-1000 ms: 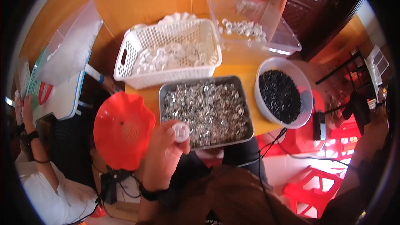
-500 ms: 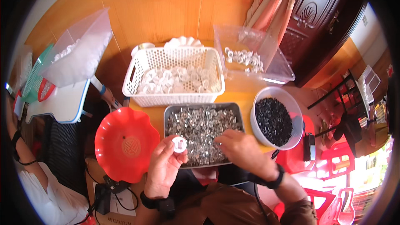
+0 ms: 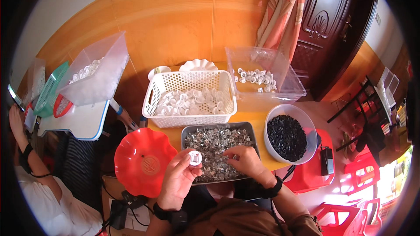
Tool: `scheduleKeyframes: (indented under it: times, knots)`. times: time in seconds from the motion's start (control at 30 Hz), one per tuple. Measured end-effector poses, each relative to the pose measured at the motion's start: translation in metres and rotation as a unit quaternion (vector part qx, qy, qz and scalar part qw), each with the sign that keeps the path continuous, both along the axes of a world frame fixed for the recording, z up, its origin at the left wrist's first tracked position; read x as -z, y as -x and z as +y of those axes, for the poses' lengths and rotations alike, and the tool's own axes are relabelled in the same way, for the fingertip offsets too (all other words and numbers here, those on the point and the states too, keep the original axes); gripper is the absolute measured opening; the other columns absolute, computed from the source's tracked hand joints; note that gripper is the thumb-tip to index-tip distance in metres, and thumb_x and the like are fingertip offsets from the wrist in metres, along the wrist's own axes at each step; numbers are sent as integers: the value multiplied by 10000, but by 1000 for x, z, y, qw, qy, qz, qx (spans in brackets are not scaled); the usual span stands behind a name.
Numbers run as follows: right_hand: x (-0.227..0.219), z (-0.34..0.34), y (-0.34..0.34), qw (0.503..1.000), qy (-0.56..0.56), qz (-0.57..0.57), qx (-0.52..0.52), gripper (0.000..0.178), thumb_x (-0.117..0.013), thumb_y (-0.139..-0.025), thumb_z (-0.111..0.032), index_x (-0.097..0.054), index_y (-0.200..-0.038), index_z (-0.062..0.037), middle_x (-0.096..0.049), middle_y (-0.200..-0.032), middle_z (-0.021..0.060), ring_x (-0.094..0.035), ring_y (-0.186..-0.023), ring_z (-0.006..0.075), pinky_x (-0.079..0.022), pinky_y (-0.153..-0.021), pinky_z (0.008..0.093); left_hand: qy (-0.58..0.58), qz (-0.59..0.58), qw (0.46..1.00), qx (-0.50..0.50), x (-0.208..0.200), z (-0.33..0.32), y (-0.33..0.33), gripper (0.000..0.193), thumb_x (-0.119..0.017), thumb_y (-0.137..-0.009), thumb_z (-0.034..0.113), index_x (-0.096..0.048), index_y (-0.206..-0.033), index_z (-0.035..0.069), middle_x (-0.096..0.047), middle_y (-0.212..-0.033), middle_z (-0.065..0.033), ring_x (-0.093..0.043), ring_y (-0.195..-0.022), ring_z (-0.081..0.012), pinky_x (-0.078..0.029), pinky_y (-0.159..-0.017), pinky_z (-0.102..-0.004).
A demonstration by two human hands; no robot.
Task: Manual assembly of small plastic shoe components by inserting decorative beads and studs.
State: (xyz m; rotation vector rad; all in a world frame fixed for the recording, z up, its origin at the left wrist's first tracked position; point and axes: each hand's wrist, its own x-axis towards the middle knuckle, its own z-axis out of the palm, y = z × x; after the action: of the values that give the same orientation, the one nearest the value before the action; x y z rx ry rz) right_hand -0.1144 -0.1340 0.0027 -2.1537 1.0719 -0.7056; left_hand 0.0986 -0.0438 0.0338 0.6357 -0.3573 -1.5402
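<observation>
One yellow bench [image 3: 250,114] bears one white plastic basket [image 3: 192,121], its walls pierced with rows of holes, and one clear bin [image 3: 292,88]. One glossy red dish [image 3: 138,148], wavy-rimmed, sits to the left; one rectangular metal tray [image 3: 252,131] is in front of the basket, one round translucent tub [image 3: 311,142] right of it. The left hand [image 3: 178,172] is clamped on one round white disc [image 3: 195,157] near the tray's left side; the right hand [image 3: 247,161] has thumb and fingertips close together over the tray, whether pinching anything I cannot tell. Smallest, too many to count: pale rounded pieces [image 3: 188,101] in the basket, glinting metal bits [image 3: 214,142] in the tray, black bits [image 3: 286,137] in the tub.
</observation>
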Motion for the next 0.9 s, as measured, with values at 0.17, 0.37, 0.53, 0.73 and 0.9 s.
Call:
scheduleKeyframes:
  times: [0.17, 0.37, 0.53, 0.73, 0.9]
  knots:
    - [-10, 7, 9, 995, -91, -45, 22, 191, -645, -716, -27, -692, -896, -71, -676, -838, 98, -638, -655, 197, -506, -598, 297, 12, -16, 999, 34, -2, 2, 18, 246, -585, -892, 152, -573, -1096, 15, -626, -972, -101, -625, -820, -195, -527, -674, -302]
    - [-8, 11, 20, 978, -175, -88, 64, 167, -659, -732, -31, -687, -894, -58, -661, -794, 85, -604, -611, 151, -476, -555, 269, 22, -56, 996, 71, -6, 3, 26, 330, -600, -877, 165, -547, -1160, 4, -590, -1123, -171, -623, -912, -251, -544, -751, -355]
    - [-6, 11, 26, 992, -58, -108, 32, 150, -660, -751, -27, -680, -898, -51, -626, -805, 75, -567, -577, 148, -460, -530, 270, 48, -50, 994, 85, -10, 2, 33, 326, -606, -869, 145, -561, -1163, 12, -577, -1157, -187, -621, -943, -275, -543, -772, -362]
    - [-11, 15, 32, 902, -297, -311, 48, 91, -613, -828, 13, -658, -902, -14, -620, -768, 23, -565, -577, 75, -463, -488, 206, 44, -59, 993, 89, -8, -5, 38, 305, -622, -853, 113, -580, -1143, 26, -578, -1157, -184, -618, -958, -301, -550, -766, -363]
    - [-33, 25, 35, 851, -320, -414, 38, 82, -625, -833, 22, -626, -912, 0, -622, -728, 31, -562, -563, 70, -463, -473, 192, 28, -81, 990, 109, -8, -8, 41, 296, -627, -850, 108, -580, -1130, 27, -588, -1132, -172, -619, -961, -307, -555, -759, -358]
